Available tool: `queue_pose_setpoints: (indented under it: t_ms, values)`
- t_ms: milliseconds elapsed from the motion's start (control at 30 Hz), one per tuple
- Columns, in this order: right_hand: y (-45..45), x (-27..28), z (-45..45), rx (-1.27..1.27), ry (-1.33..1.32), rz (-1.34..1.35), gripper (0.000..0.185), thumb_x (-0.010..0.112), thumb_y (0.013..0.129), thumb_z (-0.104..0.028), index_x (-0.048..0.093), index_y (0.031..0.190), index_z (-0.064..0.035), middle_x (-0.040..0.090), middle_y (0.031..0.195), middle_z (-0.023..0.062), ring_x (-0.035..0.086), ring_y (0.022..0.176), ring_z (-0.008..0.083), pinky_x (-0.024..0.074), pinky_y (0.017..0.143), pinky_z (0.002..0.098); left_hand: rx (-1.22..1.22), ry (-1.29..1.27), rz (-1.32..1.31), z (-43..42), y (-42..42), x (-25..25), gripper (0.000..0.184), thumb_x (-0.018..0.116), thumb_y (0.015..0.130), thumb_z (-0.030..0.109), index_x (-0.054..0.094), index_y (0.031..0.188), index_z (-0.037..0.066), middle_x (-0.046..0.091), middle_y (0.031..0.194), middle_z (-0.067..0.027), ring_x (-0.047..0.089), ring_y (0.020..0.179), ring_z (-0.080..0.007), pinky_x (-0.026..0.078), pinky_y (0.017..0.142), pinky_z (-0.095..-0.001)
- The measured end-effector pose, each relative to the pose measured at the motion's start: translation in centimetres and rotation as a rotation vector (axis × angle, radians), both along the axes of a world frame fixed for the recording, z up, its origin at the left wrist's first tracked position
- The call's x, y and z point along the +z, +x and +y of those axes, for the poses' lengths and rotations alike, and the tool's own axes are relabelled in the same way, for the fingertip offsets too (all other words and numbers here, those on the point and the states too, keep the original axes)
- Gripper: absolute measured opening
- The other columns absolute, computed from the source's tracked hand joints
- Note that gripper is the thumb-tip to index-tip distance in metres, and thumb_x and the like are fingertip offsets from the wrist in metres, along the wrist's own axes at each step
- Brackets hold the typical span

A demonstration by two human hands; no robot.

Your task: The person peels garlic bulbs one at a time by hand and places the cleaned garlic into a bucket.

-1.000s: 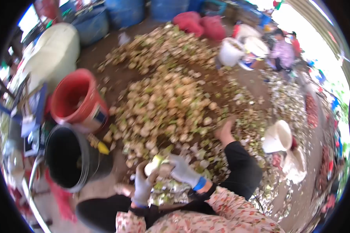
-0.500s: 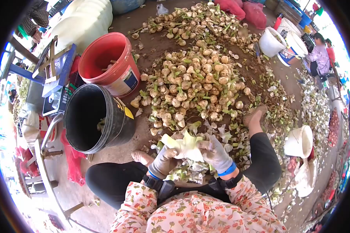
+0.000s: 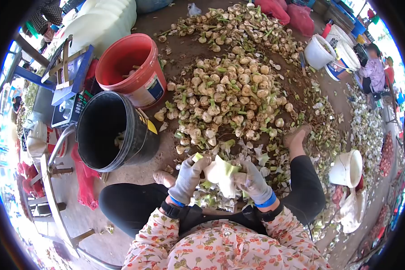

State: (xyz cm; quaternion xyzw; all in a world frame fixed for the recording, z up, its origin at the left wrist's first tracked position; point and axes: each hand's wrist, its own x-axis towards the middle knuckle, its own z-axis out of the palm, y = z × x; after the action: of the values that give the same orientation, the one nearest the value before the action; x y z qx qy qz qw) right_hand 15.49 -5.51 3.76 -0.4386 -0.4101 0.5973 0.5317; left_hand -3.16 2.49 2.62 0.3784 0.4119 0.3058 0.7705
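Observation:
My left hand (image 3: 187, 180), in a grey glove, is closed with a short pale-green garlic stem (image 3: 197, 157) showing above the fingers; whatever else it holds is hidden. Pinched in my gloved right hand (image 3: 255, 183) is a broad white-and-green garlic husk (image 3: 223, 174), which hangs between the hands and reaches close to the left fingertips. Loose peelings (image 3: 213, 200) lie beneath both hands, between my legs. Just beyond them rises a large pile of garlic bulbs (image 3: 229, 96), some with cut green stems.
At the left stand a black bucket (image 3: 144, 144) and a red bucket (image 3: 144, 85), each with a little inside. A metal-framed chair (image 3: 54, 198) is near my left leg. White buckets (image 3: 346, 166) stand at the right, and a seated person (image 3: 373, 74) is farther back.
The husk, stretched between both hands before, now hangs from my right hand. My left hand has shifted slightly left and up, with the stem now showing above its fingers.

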Motion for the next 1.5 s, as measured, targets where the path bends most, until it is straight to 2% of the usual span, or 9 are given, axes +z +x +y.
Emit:
queue_pose_setpoints:
  t_ms: [200, 300, 500, 667, 933, 1067, 1267, 1333, 1500]
  values:
    - [-2.3, -0.8, -1.9, -0.068, 0.020, 0.666, 0.040, 0.068, 0.075, 0.002, 0.054, 0.112, 0.0039, 0.061, 0.085, 0.0017, 0.056, 0.069, 0.0104, 0.0475, 0.067, 0.0245, 0.164, -0.596, -0.849, -0.9, 0.7, -1.2, 0.033, 0.052, 0.088, 0.036, 0.061, 0.079, 0.005, 0.061, 0.072, -0.0079, 0.059, 0.063, -0.0203, 0.048, 0.060, -0.0328]
    - [-1.1, 1.0, -1.3, 0.434, -0.178, 0.250, 0.046, 0.069, 0.079, -0.016, 0.052, 0.118, 0.0036, 0.061, 0.090, 0.0078, 0.057, 0.081, 0.0131, 0.0469, 0.069, 0.0257, -0.074, -0.449, -1.193, -0.1, 0.6, -3.1, 0.034, 0.049, 0.088, 0.037, 0.055, 0.093, 0.004, 0.055, 0.086, -0.0069, 0.049, 0.074, -0.0177, 0.038, 0.056, -0.0327]
    - [-1.4, 7.1, 0.1, 0.389, 0.207, 0.486, 0.026, 0.066, 0.082, -0.014, 0.059, 0.104, -0.0003, 0.061, 0.102, 0.0114, 0.058, 0.089, 0.0146, 0.0455, 0.079, 0.0270, 0.379, -0.574, -0.524, 0.6, -0.2, -3.5, 0.044, 0.042, 0.089, 0.051, 0.059, 0.097, 0.011, 0.062, 0.080, -0.0056, 0.052, 0.060, -0.0177, 0.039, 0.046, -0.0259]
    - [-0.5, 0.4, 1.6, 0.445, -0.030, -1.397, 0.050, 0.066, 0.082, -0.034, 0.052, 0.115, -0.0002, 0.060, 0.101, 0.0163, 0.062, 0.086, 0.0238, 0.0479, 0.073, 0.0310, 0.176, -0.555, -0.763, 0.8, -2.4, -5.4, 0.042, 0.044, 0.089, 0.048, 0.057, 0.098, 0.009, 0.061, 0.082, -0.0075, 0.053, 0.063, -0.0203, 0.044, 0.054, -0.0316]
    - [-5.4, 0.2, 3.0, 0.290, 0.423, -0.467, 0.014, 0.066, 0.082, -0.012, 0.058, 0.090, -0.0040, 0.062, 0.085, 0.0102, 0.061, 0.076, 0.0265, 0.0473, 0.069, 0.0349, 0.366, -0.642, -0.563, 0.7, -0.6, -4.7, 0.051, 0.038, 0.092, 0.047, 0.057, 0.109, 0.003, 0.065, 0.097, -0.0140, 0.063, 0.082, -0.0273, 0.054, 0.075, -0.0389]
    - [-5.5, 0.2, 2.6, 0.364, 0.234, -0.146, 0.012, 0.065, 0.081, -0.003, 0.059, 0.092, -0.0031, 0.062, 0.086, 0.0080, 0.060, 0.078, 0.0199, 0.0458, 0.068, 0.0303, 0.315, -0.637, -0.519, 2.0, -2.0, -4.0, 0.048, 0.040, 0.089, 0.053, 0.059, 0.099, 0.010, 0.064, 0.082, -0.0039, 0.059, 0.065, -0.0164, 0.049, 0.054, -0.0292]
    - [-0.2, -9.1, 4.1, 0.710, -0.214, -1.204, 0.029, 0.057, 0.080, -0.019, 0.058, 0.104, -0.0034, 0.063, 0.095, 0.0170, 0.061, 0.090, 0.0349, 0.0480, 0.076, 0.0414, 0.745, -0.279, -0.402, 6.5, -6.8, 1.5, 0.040, 0.044, 0.091, 0.050, 0.058, 0.094, 0.012, 0.060, 0.081, -0.0017, 0.055, 0.064, -0.0139, 0.044, 0.049, -0.0258]
    - [0.4, -10.7, 5.5, 0.427, -0.232, -1.155, 0.034, 0.060, 0.077, -0.021, 0.058, 0.109, -0.0078, 0.062, 0.098, 0.0191, 0.058, 0.094, 0.0385, 0.0468, 0.079, 0.0450, 0.680, -0.058, -0.893, 7.3, -9.0, 4.5, 0.054, 0.053, 0.087, 0.050, 0.051, 0.118, 0.006, 0.058, 0.098, -0.0081, 0.056, 0.082, -0.0174, 0.047, 0.063, -0.0277]
    - [0.5, -17.1, 14.2, 0.142, -0.227, -1.324, 0.039, 0.060, 0.077, -0.017, 0.055, 0.117, -0.0170, 0.058, 0.109, 0.0165, 0.058, 0.100, 0.0336, 0.0478, 0.082, 0.0407, 0.530, -0.171, -0.558, 8.1, -7.1, 2.3, 0.043, 0.052, 0.090, 0.043, 0.056, 0.112, 0.007, 0.060, 0.096, -0.0069, 0.058, 0.079, -0.0174, 0.047, 0.062, -0.0265]
